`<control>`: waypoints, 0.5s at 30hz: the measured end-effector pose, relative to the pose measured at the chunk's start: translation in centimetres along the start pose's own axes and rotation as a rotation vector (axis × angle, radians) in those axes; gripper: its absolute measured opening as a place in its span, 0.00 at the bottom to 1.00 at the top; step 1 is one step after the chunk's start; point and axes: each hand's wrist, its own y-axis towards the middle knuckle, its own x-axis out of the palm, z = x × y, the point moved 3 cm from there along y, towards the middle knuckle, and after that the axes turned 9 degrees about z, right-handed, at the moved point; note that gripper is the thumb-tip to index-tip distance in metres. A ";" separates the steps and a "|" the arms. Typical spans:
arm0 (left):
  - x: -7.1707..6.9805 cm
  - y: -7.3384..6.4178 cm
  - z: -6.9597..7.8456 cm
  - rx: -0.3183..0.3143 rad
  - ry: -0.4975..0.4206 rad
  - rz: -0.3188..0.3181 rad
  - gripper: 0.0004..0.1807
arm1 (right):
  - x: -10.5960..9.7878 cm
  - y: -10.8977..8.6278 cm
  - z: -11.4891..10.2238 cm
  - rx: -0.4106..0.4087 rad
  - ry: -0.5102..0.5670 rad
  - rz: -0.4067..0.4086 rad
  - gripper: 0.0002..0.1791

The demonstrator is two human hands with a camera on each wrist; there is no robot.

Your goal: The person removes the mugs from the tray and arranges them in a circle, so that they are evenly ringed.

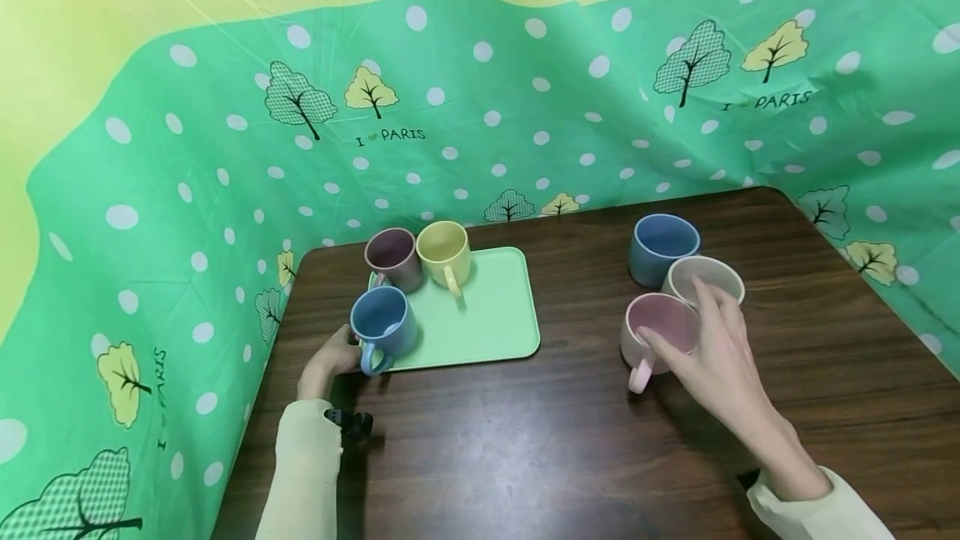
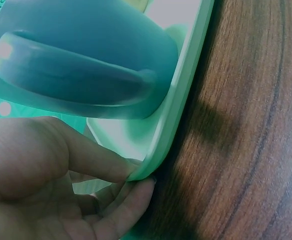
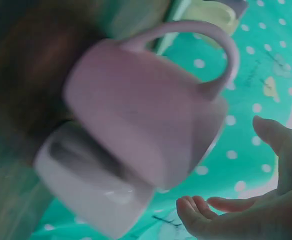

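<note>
At the near-left corner of the light green tray (image 1: pixel 487 315), my left hand (image 1: pixel 333 357) pinches the rim between thumb and fingers. A blue mug (image 1: pixel 393 336) stands on that corner, its handle close to the hand. Behind it are a purple mug (image 1: pixel 393 261) and a yellow mug (image 1: pixel 444 257). Over on the right, my right hand (image 1: pixel 720 357) hovers over a pink mug (image 1: pixel 633 344), thumb and fingers spread. The right wrist view shows a gap between those fingers and the pink mug (image 3: pixel 141 110). A white mug (image 1: pixel 708 273) stands directly behind the pink one.
A second blue mug (image 1: pixel 651 261) stands at the back right, close to the white mug. The dark wooden table (image 1: pixel 525 440) runs between the tray and the right-hand mugs. Green dotted cloth (image 1: pixel 487 123) hangs behind the table and along its left side.
</note>
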 end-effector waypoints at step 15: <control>0.1 0.1 0.2 -0.008 -0.014 -0.017 0.22 | 4.3 2.6 -7.7 -0.052 0.175 -0.112 0.51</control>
